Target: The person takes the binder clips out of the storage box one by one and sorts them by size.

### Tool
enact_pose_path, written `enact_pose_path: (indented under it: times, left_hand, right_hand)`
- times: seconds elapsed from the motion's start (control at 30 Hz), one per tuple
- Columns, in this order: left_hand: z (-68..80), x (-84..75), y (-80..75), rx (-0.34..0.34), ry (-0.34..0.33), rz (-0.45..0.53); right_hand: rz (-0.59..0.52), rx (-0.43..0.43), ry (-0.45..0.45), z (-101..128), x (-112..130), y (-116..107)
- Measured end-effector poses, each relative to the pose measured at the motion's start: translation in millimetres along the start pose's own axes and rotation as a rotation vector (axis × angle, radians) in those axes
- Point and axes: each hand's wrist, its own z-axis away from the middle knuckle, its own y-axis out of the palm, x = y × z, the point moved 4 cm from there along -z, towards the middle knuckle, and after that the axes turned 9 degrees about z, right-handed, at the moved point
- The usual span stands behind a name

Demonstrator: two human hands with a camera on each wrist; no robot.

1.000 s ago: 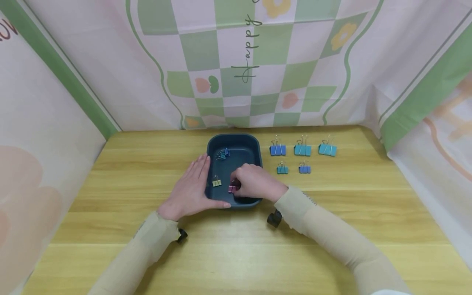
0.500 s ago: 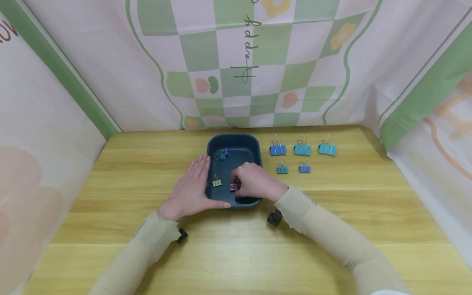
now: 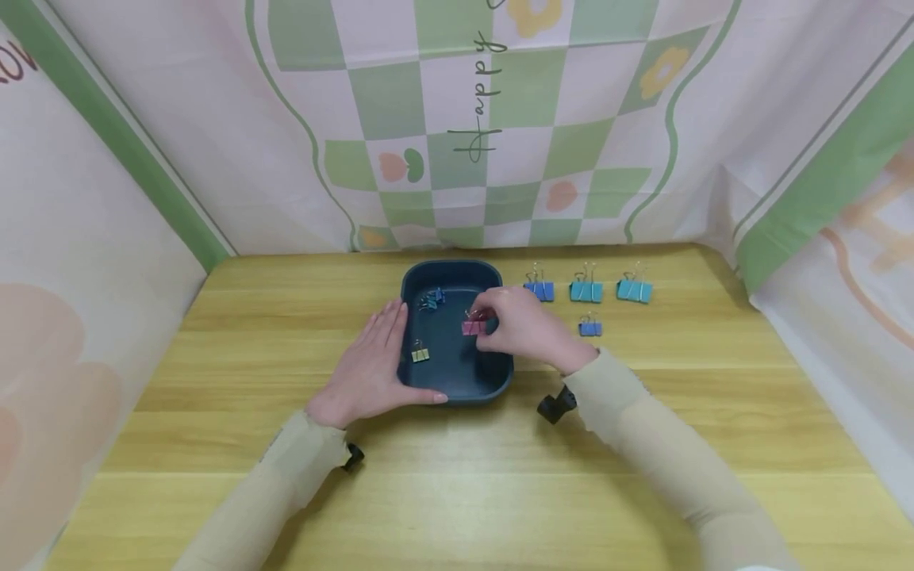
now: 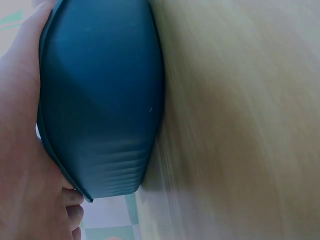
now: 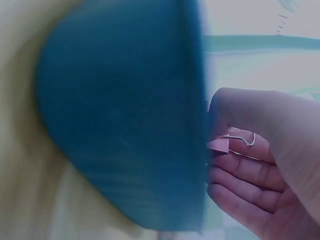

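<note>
Head view. Right hand [image 3: 524, 329] pinches a small pink binder clip [image 3: 471, 326] between thumb and fingertips, above the right half of the dark blue tray [image 3: 457, 271]. The clip's pink body has its long axis running left to right across the picture; its wire handles point up and away, toward the back wall. It is clear of the tray floor as far as can be told. Left hand [image 3: 367, 369] lies flat against the tray's left wall, fingers straight and together, thumb along the near rim. Inside the tray: a yellow clip [image 3: 420, 354] near the left wall and a cluster of blue clips [image 3: 432, 298] in the far left corner. On the wooden table [image 3: 457, 476] right of the tray, three larger blue clips [image 3: 586, 290] stand in a row, with a small blue clip [image 3: 589, 327] in front of them.

Left wrist view. Palm and fingers press the tray's outer wall [image 4: 100, 115]; fingers extended, not curled round anything. Table surface beside it.

Right wrist view. Blurred. Tray's outer wall [image 5: 125, 125] fills the left. The pink clip [image 5: 218, 145] shows just past the rim, clamped between thumb and forefinger; one silver wire handle [image 5: 242, 139] lies toward the palm. Remaining fingers [image 5: 245, 175] loosely curled beneath it.
</note>
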Motion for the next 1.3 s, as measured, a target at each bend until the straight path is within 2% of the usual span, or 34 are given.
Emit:
enact_pose_path:
  times: [0.1, 0.33, 0.6, 0.73, 0.9, 1.3]
  left_hand:
    - [0.1, 0.4, -0.1, -0.006, 0.004, 0.001]
    - [-0.6, 0.6, -0.4, -0.006, 0.013, -0.014]
    - [-0.4, -0.3, -0.4, 0.008, 0.018, -0.030]
    - [0.3, -0.4, -0.7, 0.005, 0.021, -0.028]
    - [0.5, -0.1, -0.5, 0.005, 0.022, -0.029]
    - [0.5, -0.4, -0.5, -0.003, 0.028, -0.030]
  right_hand:
    - [-0.015, -0.052, 0.003, 3.9, -6.6, -15.3]
    - [-0.036, -0.113, 0.061, 15.2, -28.0, -44.8]
    - [-0.041, -0.153, 0.167, 35.2, -61.4, -67.4]
    - [-0.050, -0.158, 0.227, 49.3, -80.7, -72.5]
    - [-0.081, -0.123, 0.302, 70.1, -105.0, -75.4]
    - [-0.036, -0.094, 0.382, 113.4, -167.2, -72.5]
